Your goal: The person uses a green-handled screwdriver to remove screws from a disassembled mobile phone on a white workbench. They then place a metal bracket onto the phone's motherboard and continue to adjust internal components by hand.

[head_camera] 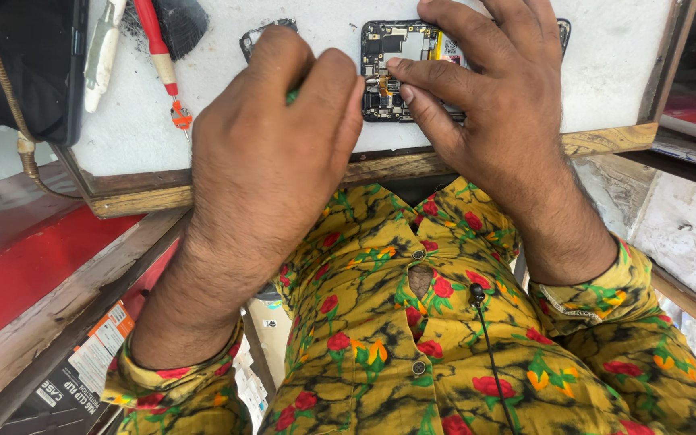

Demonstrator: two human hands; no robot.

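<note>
The right hand rests spread on the opened phone, fingers pressing its inner board. The left hand is curled closed just left of it, on the white board; what it holds I cannot tell.

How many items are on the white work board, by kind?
Opened phones: 1
Red-handled screwdrivers: 1
Pale-handled tools: 1
Dark brushes: 1
Hands at the phone: 2, left hand, right hand
Total without the hands: 4
</note>
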